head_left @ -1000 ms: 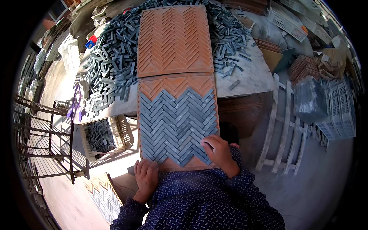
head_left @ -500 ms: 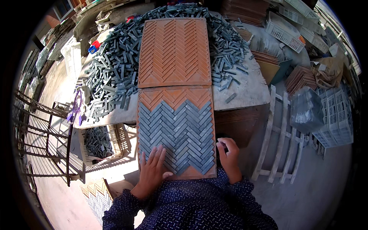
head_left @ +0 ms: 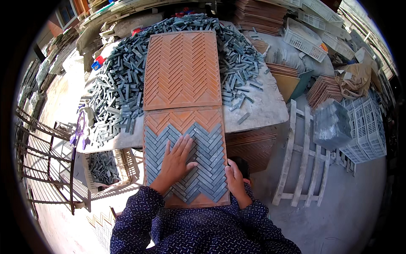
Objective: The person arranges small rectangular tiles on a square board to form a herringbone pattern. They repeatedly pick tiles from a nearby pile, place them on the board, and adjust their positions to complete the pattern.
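Observation:
Slim grey strip tiles [head_left: 207,156] fill most of the lower orange-brown herringbone mould board [head_left: 186,116], which lies in front of me. My left hand [head_left: 176,163] rests on these tiles with its fingers stretched out, holding nothing. At the board's right edge my right hand [head_left: 237,186] is closed, thumb uppermost; a small dark bit shows at its fingertips, too little to name. A second herringbone mould board [head_left: 182,70], its slots bare of tiles, lies just beyond the first.
Loose grey strip tiles [head_left: 122,84] are heaped around the far board on the table [head_left: 264,112]. A crate of tile pieces [head_left: 122,169] stands lower left, near a metal rack [head_left: 50,169]. To the right are a wooden pallet [head_left: 302,165] and stacked white crates [head_left: 366,131].
My left hand has slid up and to the right across the tiles. The right hand has come down and left against the board's edge. The whole view has shifted slightly.

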`<state>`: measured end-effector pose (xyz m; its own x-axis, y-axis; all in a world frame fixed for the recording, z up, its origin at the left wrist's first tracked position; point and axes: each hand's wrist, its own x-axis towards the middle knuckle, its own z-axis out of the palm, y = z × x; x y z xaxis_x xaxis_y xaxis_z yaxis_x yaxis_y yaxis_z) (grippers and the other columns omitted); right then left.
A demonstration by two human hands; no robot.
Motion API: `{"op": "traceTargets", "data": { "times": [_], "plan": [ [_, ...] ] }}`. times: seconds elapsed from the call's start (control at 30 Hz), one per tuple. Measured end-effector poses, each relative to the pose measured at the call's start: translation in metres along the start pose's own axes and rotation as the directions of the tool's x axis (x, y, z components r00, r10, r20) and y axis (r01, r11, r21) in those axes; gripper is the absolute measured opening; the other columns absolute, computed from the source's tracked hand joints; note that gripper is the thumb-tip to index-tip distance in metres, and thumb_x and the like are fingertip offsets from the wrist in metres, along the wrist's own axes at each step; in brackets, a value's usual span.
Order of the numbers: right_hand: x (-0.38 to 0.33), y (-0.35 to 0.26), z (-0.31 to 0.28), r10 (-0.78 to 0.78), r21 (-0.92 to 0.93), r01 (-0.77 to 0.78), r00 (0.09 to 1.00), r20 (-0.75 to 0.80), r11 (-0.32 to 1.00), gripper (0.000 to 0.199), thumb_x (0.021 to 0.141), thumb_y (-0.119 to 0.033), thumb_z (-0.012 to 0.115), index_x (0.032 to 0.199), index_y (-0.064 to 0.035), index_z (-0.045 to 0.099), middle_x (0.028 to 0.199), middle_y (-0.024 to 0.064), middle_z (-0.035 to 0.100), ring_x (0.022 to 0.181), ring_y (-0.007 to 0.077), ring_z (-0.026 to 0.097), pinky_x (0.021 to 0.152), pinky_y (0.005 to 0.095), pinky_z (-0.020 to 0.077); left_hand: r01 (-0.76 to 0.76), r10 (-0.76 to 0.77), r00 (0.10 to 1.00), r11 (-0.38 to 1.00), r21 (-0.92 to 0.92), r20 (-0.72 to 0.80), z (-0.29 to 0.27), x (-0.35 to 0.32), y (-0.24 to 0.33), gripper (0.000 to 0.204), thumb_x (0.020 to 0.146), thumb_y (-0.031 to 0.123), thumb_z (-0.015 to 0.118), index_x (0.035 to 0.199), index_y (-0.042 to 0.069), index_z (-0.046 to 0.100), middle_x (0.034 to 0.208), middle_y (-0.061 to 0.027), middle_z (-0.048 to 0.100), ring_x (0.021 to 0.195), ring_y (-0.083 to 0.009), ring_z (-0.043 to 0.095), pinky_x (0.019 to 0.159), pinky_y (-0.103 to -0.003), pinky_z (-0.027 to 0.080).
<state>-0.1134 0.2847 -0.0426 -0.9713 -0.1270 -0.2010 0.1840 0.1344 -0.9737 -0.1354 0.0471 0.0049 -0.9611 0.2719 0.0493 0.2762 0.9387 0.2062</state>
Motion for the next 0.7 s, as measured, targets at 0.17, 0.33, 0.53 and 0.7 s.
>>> {"op": "traceTargets", "data": {
  "times": [0.17, 0.33, 0.53, 0.7],
  "plan": [
    [0.001, 0.002, 0.007, -0.076, 0.151, 0.073, 0.997, 0.015, 0.986, 0.043, 0.1, -0.027, 0.04, 0.13, 0.0041, 0.044, 0.119, 0.0118, 0.056, 0.108, 0.0149, 0.051, 0.095, 0.0282, 0.0378, 0.014, -0.018, 0.996, 0.999, -0.049, -0.086, 0.005, 0.039, -0.003, 0.08, 0.086, 0.053, 0.049, 0.145, 0.006, 0.023, 0.151, -0.0135, 0.025, 0.14, -0.0285, 0.021, 0.112, -0.051, 0.012],
    [0.0, 0.005, 0.006, -0.041, 0.103, 0.038, 0.999, 0.033, 0.994, 0.042, 0.098, -0.023, 0.045, 0.132, 0.0008, 0.041, 0.116, 0.0115, 0.057, 0.103, 0.0158, 0.055, 0.089, 0.0279, 0.0422, 0.061, -0.063, 0.998, 0.995, -0.078, -0.026, 0.004, 0.039, -0.016, 0.079, 0.086, 0.048, 0.054, 0.145, 0.006, 0.023, 0.151, -0.0131, 0.024, 0.14, -0.0277, 0.021, 0.113, -0.05, 0.011],
    [0.002, 0.016, 0.009, -0.078, 0.159, 0.072, 0.996, 0.037, 0.985, 0.043, 0.098, -0.024, 0.047, 0.132, 0.0008, 0.041, 0.114, 0.0125, 0.059, 0.104, 0.0166, 0.056, 0.09, 0.0287, 0.0425, 0.133, -0.135, 0.975, 0.991, -0.024, -0.179, 0.013, 0.042, -0.059, 0.078, 0.083, 0.043, 0.06, 0.142, 0.003, 0.03, 0.148, -0.0145, 0.03, 0.139, -0.0284, 0.022, 0.113, -0.046, 0.014],
    [0.006, 0.018, 0.013, -0.083, 0.087, 0.084, 0.997, -0.011, 0.993, 0.046, 0.096, -0.029, 0.05, 0.131, -0.0008, 0.041, 0.114, 0.0175, 0.06, 0.109, 0.0231, 0.057, 0.09, 0.032, 0.0433, 0.194, -0.191, 0.974, 0.981, 0.017, -0.119, 0.013, 0.045, -0.054, 0.082, 0.082, 0.049, 0.057, 0.143, 0.003, 0.027, 0.149, -0.0146, 0.028, 0.14, -0.0286, 0.021, 0.113, -0.048, 0.012]
  ]
}}
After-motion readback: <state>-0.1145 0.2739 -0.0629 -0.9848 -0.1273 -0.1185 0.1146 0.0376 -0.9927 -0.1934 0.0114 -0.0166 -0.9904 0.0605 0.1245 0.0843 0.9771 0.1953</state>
